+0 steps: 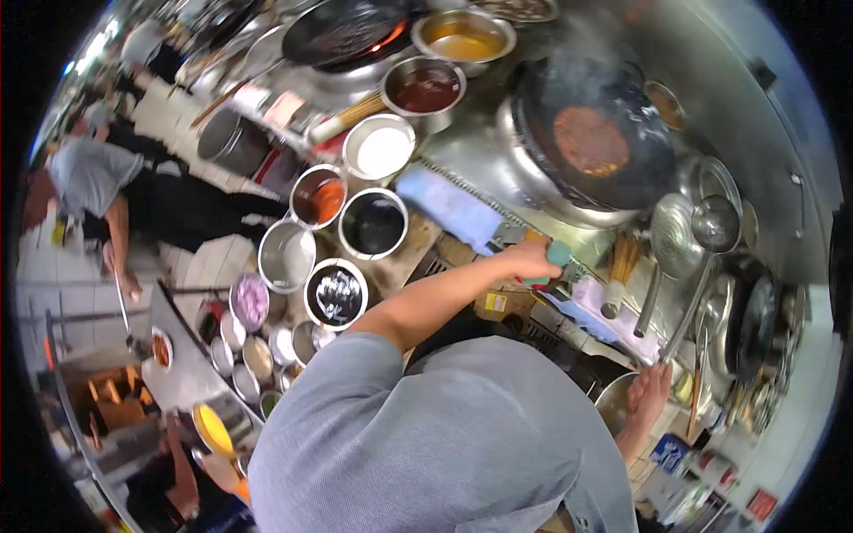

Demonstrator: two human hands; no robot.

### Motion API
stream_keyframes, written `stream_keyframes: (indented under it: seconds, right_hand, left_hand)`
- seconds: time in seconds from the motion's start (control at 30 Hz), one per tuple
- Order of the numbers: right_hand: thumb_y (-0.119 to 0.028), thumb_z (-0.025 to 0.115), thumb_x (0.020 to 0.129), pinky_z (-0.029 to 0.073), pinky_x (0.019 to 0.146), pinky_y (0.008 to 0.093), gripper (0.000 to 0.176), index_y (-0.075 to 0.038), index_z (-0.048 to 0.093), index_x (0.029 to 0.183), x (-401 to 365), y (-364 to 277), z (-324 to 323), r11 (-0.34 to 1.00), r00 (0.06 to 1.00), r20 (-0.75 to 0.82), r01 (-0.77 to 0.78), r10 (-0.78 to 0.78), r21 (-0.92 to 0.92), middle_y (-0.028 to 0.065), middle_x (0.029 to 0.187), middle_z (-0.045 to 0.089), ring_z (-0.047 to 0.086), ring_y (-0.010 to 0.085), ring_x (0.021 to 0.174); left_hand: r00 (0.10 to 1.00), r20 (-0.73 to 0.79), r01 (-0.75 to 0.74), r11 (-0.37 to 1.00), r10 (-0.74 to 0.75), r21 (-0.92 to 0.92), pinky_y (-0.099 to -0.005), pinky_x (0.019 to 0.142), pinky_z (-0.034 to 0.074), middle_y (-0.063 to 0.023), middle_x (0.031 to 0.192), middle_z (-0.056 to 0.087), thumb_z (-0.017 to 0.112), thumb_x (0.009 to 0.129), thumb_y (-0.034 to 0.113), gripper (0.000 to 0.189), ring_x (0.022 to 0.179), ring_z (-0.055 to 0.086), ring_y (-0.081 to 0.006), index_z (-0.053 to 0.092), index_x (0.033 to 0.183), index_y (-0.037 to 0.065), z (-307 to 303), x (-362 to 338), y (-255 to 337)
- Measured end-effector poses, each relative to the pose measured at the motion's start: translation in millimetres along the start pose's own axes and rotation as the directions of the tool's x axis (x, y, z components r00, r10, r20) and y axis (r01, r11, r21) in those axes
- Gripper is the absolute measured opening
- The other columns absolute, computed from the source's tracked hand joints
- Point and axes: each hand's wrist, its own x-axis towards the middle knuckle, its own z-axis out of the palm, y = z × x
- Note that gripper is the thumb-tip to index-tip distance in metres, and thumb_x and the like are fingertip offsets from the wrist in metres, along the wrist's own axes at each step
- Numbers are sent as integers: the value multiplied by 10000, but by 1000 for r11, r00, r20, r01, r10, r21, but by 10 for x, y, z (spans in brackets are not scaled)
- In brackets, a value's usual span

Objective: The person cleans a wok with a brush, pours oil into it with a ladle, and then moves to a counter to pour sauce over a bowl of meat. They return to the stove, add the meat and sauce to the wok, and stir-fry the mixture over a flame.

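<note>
My left hand [531,258] reaches forward to the front edge of the stove. Its fingers are closed around a green rounded piece [558,254], whose kind I cannot make out. Over on the right, my right hand [650,387] grips the end of a long-handled ladle [714,224]. The ladle's bowl lies beside a perforated skimmer [675,235]. Ahead of both hands a black wok [542,98] sits on the burner ring, steaming, with a reddish-brown round mass [591,140] in it. A bamboo wok brush [622,271] lies between the wok and my right hand.
Pots of dark sauce [373,224], white powder [379,147] and orange liquid [318,197] stand at the left. Behind them are a pot of red sauce [425,86] and another wok [346,35]. A folded blue towel [449,206] lies on the ledge. A co-worker [98,173] stands far left.
</note>
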Motion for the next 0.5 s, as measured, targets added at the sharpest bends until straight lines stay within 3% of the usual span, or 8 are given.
stream_keyframes:
  seconds: [0.03, 0.07, 0.13, 0.17, 0.27, 0.3, 0.4, 0.5]
  right_hand:
    - [-163, 521, 932, 294, 347, 180, 423, -98, 344, 1310, -134, -13, 62, 994, 991, 135, -19, 4, 112, -41, 614, 375, 344, 45, 423]
    - [-163, 521, 932, 294, 347, 180, 423, -98, 344, 1310, -300, -43, 261, 995, 989, 149, -28, 13, 100, -41, 614, 375, 344, 45, 423]
    - [-171, 535, 926, 304, 358, 182, 444, -80, 343, 1316, -594, -120, 609, 992, 908, 408, -123, 96, 41, -36, 627, 369, 326, 47, 413]
    - [-171, 535, 926, 304, 358, 182, 444, -80, 343, 1316, -570, -166, 673, 991, 905, 411, -131, 108, 28, -36, 627, 369, 326, 47, 413]
    - [-120, 502, 925, 302, 364, 187, 459, -48, 319, 1340, -447, -191, 1059, 966, 689, 699, -8, 193, -260, -21, 650, 390, 346, 49, 415]
    - [-92, 490, 921, 303, 365, 191, 482, -40, 298, 1361, -386, -159, 1258, 928, 646, 736, 113, 204, -356, -17, 653, 394, 356, 49, 419]
    - [11, 492, 883, 306, 375, 190, 585, -50, 256, 1415, -390, -131, 1848, 874, 558, 782, 190, 278, -446, -13, 696, 435, 358, 37, 434]
    - [-17, 527, 865, 484, 585, 344, 534, -35, 354, 1370, -283, 92, 2332, 769, 452, 884, 521, 119, -370, 103, 876, 627, 611, 254, 623]
  left_hand:
    - [996, 88, 57, 854, -13, -517, -400, 734, 516, -189, 912, 625, 613, 776, 259, 496, 833, 633, -282, 450, 1164, -3, -48, -159, -141]
    - [986, 161, 126, 464, 36, -877, -380, 704, 525, -169, 891, 618, 586, 818, 224, 421, 790, 628, -258, 458, 1145, -9, -168, -393, -320]
    - [984, 123, 129, 43, -129, -991, -348, 657, 528, -131, 877, 591, 558, 863, 167, 313, 738, 610, -220, 469, 1102, -14, -823, -1088, -358]
    - [967, -18, -4, 54, -253, -999, -351, 643, 523, -136, 882, 583, 601, 848, 205, 339, 735, 609, -226, 475, 1067, -20, -919, -1159, -578]
    - [821, -295, -334, 7, -489, -942, -314, 595, 518, -113, 825, 563, 599, 813, 167, 297, 672, 586, -201, 480, 1032, 6, -1376, -1463, -851]
    - [796, -311, -342, 37, -519, -939, -303, 579, 513, -110, 817, 556, 592, 808, 158, 281, 657, 576, -196, 481, 1019, 10, -1513, -1490, -1053]
    - [740, -346, -387, 55, -577, -920, -290, 504, 467, -116, 768, 554, 566, 818, 161, 213, 604, 559, -205, 483, 953, 18, -1802, -1556, -1338]
    - [769, -315, -404, -40, -556, -914, -285, 507, 466, -108, 761, 540, 560, 818, 154, 196, 599, 549, -193, 473, 939, 27, -1987, -1590, -1471]
